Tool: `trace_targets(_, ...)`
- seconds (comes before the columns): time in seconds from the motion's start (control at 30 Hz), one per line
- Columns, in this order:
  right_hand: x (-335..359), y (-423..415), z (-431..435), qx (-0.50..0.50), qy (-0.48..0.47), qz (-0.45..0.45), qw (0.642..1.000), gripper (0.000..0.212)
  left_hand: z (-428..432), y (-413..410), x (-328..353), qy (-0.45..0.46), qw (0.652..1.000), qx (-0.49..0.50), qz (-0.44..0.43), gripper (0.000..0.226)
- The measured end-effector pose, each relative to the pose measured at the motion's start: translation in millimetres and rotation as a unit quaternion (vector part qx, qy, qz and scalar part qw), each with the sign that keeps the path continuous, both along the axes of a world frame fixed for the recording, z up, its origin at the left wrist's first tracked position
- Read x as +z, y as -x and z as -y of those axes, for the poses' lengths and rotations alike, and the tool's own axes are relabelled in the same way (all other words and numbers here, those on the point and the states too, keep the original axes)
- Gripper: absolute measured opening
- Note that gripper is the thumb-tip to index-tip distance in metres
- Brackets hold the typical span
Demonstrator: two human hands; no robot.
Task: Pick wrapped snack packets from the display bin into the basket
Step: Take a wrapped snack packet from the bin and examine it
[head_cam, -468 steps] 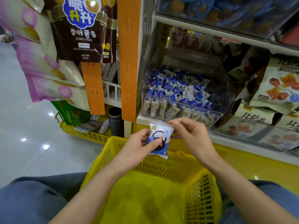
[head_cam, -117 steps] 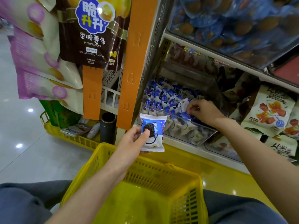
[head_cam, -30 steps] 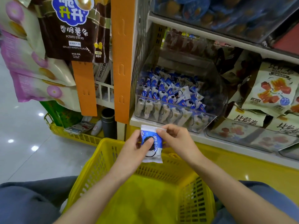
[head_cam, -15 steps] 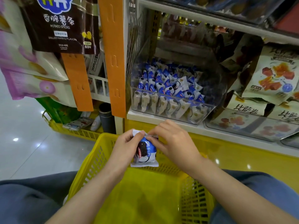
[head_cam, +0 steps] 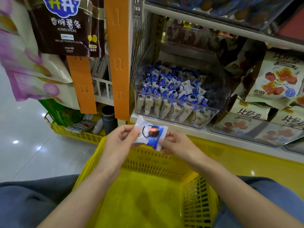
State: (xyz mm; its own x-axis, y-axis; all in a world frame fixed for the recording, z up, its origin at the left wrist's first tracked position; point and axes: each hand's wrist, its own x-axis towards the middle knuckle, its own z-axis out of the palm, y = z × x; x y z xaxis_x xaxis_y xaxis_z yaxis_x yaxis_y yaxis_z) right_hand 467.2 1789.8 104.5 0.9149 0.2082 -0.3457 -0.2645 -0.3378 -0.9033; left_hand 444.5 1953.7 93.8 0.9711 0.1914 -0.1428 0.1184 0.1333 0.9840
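A blue-and-white wrapped snack packet (head_cam: 150, 134) is held flat between both hands above the far rim of the yellow basket (head_cam: 199, 195) on my lap. My left hand (head_cam: 119, 142) pinches its left end and my right hand (head_cam: 176, 143) pinches its right end. Behind them, a clear display bin (head_cam: 218, 112) on the shelf holds several more of the same snack packets (head_cam: 171, 89). The basket's inside looks bare where it shows.
An orange shelf upright (head_cam: 117, 60) stands left of the bin. Potato-stick bags (head_cam: 65, 25) hang at upper left. Bagged snacks (head_cam: 278, 81) fill the shelf to the right. A second yellow basket (head_cam: 74, 132) and a dark cylinder (head_cam: 108, 118) sit on the floor at left.
The packet has turned from upright to lying sideways, and my hands have spread to its two ends. It has risen slightly above the basket rim.
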Motion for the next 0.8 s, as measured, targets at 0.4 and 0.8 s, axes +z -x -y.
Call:
trace_targets(0.4,1.0,8.5,-5.9,0.05,0.076,0.253,0.963,0.004,5.0,7.3,-6.7,-0.267,0.95,-0.088,0.139,0.012)
trace_targets(0.8,3.0,14.7,-0.9,0.063,0.21,0.443,0.87,0.005,7.5,1.2,-4.8,-0.026,0.99,-0.141,0.02,0.016)
